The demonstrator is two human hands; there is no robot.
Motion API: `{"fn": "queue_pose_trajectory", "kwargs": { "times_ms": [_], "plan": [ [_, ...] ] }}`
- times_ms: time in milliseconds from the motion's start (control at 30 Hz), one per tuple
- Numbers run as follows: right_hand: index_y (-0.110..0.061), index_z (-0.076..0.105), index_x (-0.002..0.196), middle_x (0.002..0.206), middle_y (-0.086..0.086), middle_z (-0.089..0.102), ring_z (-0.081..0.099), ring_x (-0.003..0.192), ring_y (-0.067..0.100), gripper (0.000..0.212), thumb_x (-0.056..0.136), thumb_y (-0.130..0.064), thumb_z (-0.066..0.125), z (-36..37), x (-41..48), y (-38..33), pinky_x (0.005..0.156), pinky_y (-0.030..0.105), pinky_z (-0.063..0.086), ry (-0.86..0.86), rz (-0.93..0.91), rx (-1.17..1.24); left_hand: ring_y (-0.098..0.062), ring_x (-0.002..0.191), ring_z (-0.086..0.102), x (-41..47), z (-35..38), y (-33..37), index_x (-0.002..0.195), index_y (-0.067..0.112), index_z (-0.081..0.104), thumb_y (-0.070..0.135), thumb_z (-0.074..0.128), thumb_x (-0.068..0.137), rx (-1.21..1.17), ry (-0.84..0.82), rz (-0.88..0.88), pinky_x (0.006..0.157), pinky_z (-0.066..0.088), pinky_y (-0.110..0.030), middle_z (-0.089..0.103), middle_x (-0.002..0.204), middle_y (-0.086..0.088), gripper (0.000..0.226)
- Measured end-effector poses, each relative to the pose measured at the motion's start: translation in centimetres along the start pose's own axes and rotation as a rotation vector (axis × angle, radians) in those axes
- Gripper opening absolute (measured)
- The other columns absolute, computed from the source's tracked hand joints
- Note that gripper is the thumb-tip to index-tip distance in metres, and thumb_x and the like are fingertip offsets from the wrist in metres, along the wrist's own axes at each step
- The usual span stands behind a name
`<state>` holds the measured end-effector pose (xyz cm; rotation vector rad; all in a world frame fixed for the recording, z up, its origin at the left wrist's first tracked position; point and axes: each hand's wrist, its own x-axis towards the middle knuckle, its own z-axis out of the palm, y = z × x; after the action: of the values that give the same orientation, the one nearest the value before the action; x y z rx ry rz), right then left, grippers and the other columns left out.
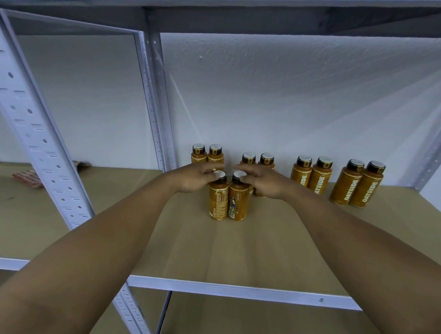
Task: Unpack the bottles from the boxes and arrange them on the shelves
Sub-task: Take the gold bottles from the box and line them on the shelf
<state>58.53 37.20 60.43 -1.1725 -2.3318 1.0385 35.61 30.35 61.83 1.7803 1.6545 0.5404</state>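
Observation:
Two orange bottles with dark caps stand side by side on the brown shelf board [249, 247]. My left hand [196, 177] grips the cap of the left bottle [218, 199]. The cap of the right bottle [239, 200] is gripped by my right hand [260, 180]. Behind them, along the white back wall, more of the same bottles stand in pairs: one pair at the left [207, 154], one behind my hands [258, 159], one further right [311, 173] and one at the far right [357, 183]. My hands hide the lower parts of the back pairs.
A slotted white upright [38, 140] slants across the left, and another post [158, 102] stands at the back. A shelf [220, 7] runs overhead. On the neighbouring shelf at left lies a reddish packet [30, 179]. The white front rail [235, 291] marks the shelf edge.

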Motion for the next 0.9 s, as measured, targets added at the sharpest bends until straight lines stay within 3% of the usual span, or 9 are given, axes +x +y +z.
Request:
{"fn": "queue_pose_trajectory", "kwargs": {
  "times_ms": [67, 133, 200, 367, 467, 600, 667, 767, 900],
  "plan": [
    [-0.029, 0.046, 0.149, 0.154, -0.002, 0.045, 0.042, 0.139, 0.015, 0.043, 0.107, -0.031, 0.048, -0.2, -0.1, -0.3, 0.100, 0.026, 0.035, -0.023, -0.003, -0.024, -0.020, 0.140, 0.045, 0.1, -0.3, 0.2, 0.154, 0.031, 0.039, 0.044, 0.046, 0.106, 0.058, -0.031, 0.003, 0.104, 0.045, -0.034, 0.046, 0.154, 0.000, 0.051],
    [-0.030, 0.048, 0.146, 0.153, -0.003, 0.047, 0.044, 0.139, 0.017, 0.041, 0.106, -0.034, 0.050, -0.2, 0.0, -0.3, 0.100, 0.028, 0.037, -0.016, -0.008, -0.060, -0.019, 0.131, 0.052, 0.1, -0.2, 0.5, 0.151, 0.029, 0.043, 0.043, 0.048, 0.105, 0.049, -0.018, 0.005, 0.084, 0.048, -0.026, 0.052, 0.146, 0.000, 0.048],
    [-0.031, 0.053, 0.139, 0.146, -0.003, 0.053, 0.049, 0.134, 0.018, 0.037, 0.103, -0.040, 0.055, -0.2, 0.0, -0.3, 0.098, 0.031, 0.042, 0.024, -0.012, -0.115, -0.017, 0.117, 0.059, 0.2, 0.2, 0.6, 0.142, 0.029, 0.049, 0.046, 0.052, 0.103, 0.028, 0.018, 0.014, 0.075, 0.048, -0.024, 0.059, 0.135, 0.000, 0.043],
    [-0.029, 0.054, 0.121, 0.122, -0.001, 0.065, 0.063, 0.108, 0.018, 0.047, 0.089, -0.062, 0.063, 0.5, 0.2, 0.3, 0.089, 0.039, 0.054, 0.169, 0.018, -0.189, -0.019, 0.097, 0.070, 1.0, 1.6, -0.7, 0.109, 0.034, 0.054, 0.061, 0.064, 0.089, -0.021, 0.157, 0.017, 0.089, 0.060, -0.048, 0.070, 0.108, 0.000, 0.035],
    [-0.028, 0.052, 0.127, 0.127, 0.001, 0.064, 0.062, 0.110, 0.019, 0.053, 0.089, -0.064, 0.061, 0.7, 0.2, 0.5, 0.090, 0.040, 0.054, 0.193, 0.025, -0.173, -0.017, 0.101, 0.069, 0.7, 2.0, -0.5, 0.117, 0.033, 0.053, 0.062, 0.059, 0.092, -0.025, 0.167, 0.023, 0.091, 0.059, -0.045, 0.068, 0.117, 0.000, 0.039],
    [-0.036, 0.037, 0.152, 0.150, 0.001, 0.049, 0.050, 0.132, 0.021, 0.058, 0.099, -0.055, 0.053, 0.3, 0.0, 0.8, 0.091, 0.032, 0.047, 0.105, 0.035, 0.021, -0.021, 0.137, 0.048, 0.1, 1.3, 0.3, 0.153, 0.035, 0.037, 0.055, 0.049, 0.101, -0.097, 0.070, -0.006, 0.106, 0.047, -0.039, 0.046, 0.153, 0.001, 0.057],
    [-0.037, 0.039, 0.152, 0.146, -0.001, 0.049, 0.052, 0.122, 0.011, 0.051, 0.103, -0.042, 0.052, 0.0, 0.1, 0.9, 0.090, 0.028, 0.044, 0.044, 0.017, 0.068, -0.021, 0.143, 0.042, -0.1, 0.9, 0.7, 0.155, 0.033, 0.036, 0.046, 0.047, 0.105, -0.104, 0.021, -0.011, 0.106, 0.041, -0.033, 0.041, 0.158, 0.001, 0.053],
    [-0.029, 0.048, 0.148, 0.137, -0.005, 0.053, 0.052, 0.115, 0.008, 0.042, 0.106, -0.029, 0.050, -0.2, 0.3, 0.8, 0.097, 0.030, 0.044, 0.007, -0.009, 0.032, -0.017, 0.133, 0.048, -0.3, 0.6, 0.8, 0.152, 0.028, 0.042, 0.040, 0.046, 0.106, -0.071, -0.003, 0.012, 0.096, 0.042, -0.028, 0.048, 0.151, 0.002, 0.048],
    [-0.033, 0.054, 0.136, 0.138, -0.005, 0.058, 0.056, 0.122, 0.015, 0.034, 0.102, -0.039, 0.055, -0.1, 0.4, 1.3, 0.101, 0.041, 0.051, 0.037, -0.010, 0.030, -0.013, 0.110, 0.061, -0.1, 1.0, 0.7, 0.135, 0.027, 0.054, 0.042, 0.053, 0.103, -0.059, 0.061, 0.043, 0.077, 0.049, -0.023, 0.062, 0.124, 0.004, 0.035]
  ]
}}
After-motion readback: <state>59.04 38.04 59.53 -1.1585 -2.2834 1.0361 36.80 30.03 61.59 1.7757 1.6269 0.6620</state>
